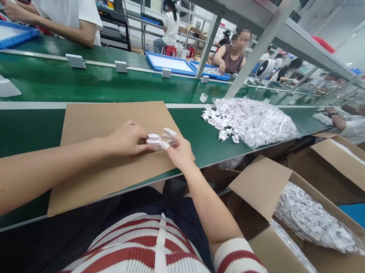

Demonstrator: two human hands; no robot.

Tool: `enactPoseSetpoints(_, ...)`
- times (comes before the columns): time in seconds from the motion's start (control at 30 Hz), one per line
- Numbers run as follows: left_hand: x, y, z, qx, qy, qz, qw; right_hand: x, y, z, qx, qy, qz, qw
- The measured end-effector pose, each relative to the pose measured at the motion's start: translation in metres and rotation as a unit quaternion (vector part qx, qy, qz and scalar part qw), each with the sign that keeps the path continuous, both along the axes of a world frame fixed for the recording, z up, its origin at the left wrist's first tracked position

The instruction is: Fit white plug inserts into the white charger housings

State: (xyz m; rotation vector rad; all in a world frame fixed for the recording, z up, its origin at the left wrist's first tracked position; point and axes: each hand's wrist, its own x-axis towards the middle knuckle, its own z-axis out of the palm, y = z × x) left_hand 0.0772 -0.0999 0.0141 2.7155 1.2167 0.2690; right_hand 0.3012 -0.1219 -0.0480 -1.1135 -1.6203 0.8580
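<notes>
I have a small white plug adapter (pixel 153 140) pinched between both hands over the middle of a brown cardboard sheet (pixel 102 154); its two pins stick upward. My left hand (pixel 127 139) closes on it from nine o'clock, fingers curled round its left end, and my right hand (pixel 178 149) closes on it from three o'clock, with white finger cots on the fingertips (pixel 170 132) that press the adapter's right end. So both hands are clenched on the same piece, and it sits just above the cardboard; I cannot tell whether it touches the sheet. The cardboard lies on the green conveyor belt (pixel 44 83), hanging slightly over the near edge. At about two o'clock from the grip, well apart from my hands, a clear plastic bag of white adapters (pixel 259 120) lies on the belt, with a few loose adapters (pixel 218 125) spilled at its left side. At four o'clock, below the belt's edge, an open cardboard box (pixel 262 184) holds another bag of white parts (pixel 310 219). At ten o'clock, far along the belt, a white flat piece (pixel 0 84) lies alone. Across the belt at twelve o'clock stand blue trays (pixel 170 62), and other people sit at work on the far side.
</notes>
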Motion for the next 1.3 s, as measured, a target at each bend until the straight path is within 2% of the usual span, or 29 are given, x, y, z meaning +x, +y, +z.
enactPoseSetpoints(0.07, 0.000, 0.003, 0.000, -0.042, -0.025, 0.019, 0.999, 0.027, -0.004, -0.011, 0.035, -0.016, -0.073, 0.997)
enactPoseSetpoints(0.17, -0.003, 0.022, 0.002, -0.147, -0.061, 0.073, 0.984, 0.068, -0.008, -0.020, 0.092, -0.101, -0.205, 0.969)
enactPoseSetpoints(0.23, -0.005, 0.039, 0.003, -0.189, -0.075, 0.119, 0.972, 0.086, -0.008, -0.021, 0.105, -0.133, -0.246, 0.954)
enactPoseSetpoints(0.3, -0.005, 0.054, 0.004, -0.206, -0.091, 0.154, 0.962, 0.089, -0.008, -0.018, 0.114, -0.143, -0.231, 0.956)
enactPoseSetpoints(0.37, -0.003, 0.060, 0.004, -0.248, -0.125, 0.145, 0.950, 0.079, -0.008, -0.011, 0.131, -0.151, -0.156, 0.967)
enactPoseSetpoints(0.43, 0.002, 0.056, 0.004, -0.312, -0.171, 0.091, 0.930, 0.061, -0.009, -0.003, 0.150, -0.155, -0.065, 0.974)
enactPoseSetpoints(0.5, 0.009, 0.047, 0.003, -0.367, -0.206, 0.024, 0.907, 0.043, -0.012, 0.005, 0.167, -0.148, -0.005, 0.975)
enactPoseSetpoints(0.6, 0.016, 0.031, -0.002, -0.414, -0.235, -0.049, 0.878, 0.028, -0.019, 0.012, 0.189, -0.133, 0.028, 0.973)
enactPoseSetpoints(0.7, 0.017, 0.021, -0.007, -0.432, -0.243, -0.078, 0.865, 0.025, -0.028, 0.013, 0.184, -0.132, 0.048, 0.973)
enactPoseSetpoints(0.8, 0.014, 0.018, -0.009, -0.445, -0.234, -0.096, 0.859, 0.027, -0.037, 0.015, 0.193, -0.126, 0.059, 0.971)
enactPoseSetpoints(0.9, 0.012, 0.016, -0.005, -0.470, -0.244, -0.129, 0.838, 0.024, -0.047, 0.020, 0.218, -0.125, 0.050, 0.967)
enactPoseSetpoints(1.1, 0.011, -0.001, 0.024, -0.419, -0.264, -0.219, 0.841, 0.013, -0.071, 0.034, 0.322, -0.087, 0.005, 0.943)
enactPoseSetpoints(1.3, 0.013, -0.023, 0.050, -0.400, -0.287, -0.250, 0.833, 0.002, -0.093, 0.046, 0.345, -0.044, -0.036, 0.937)
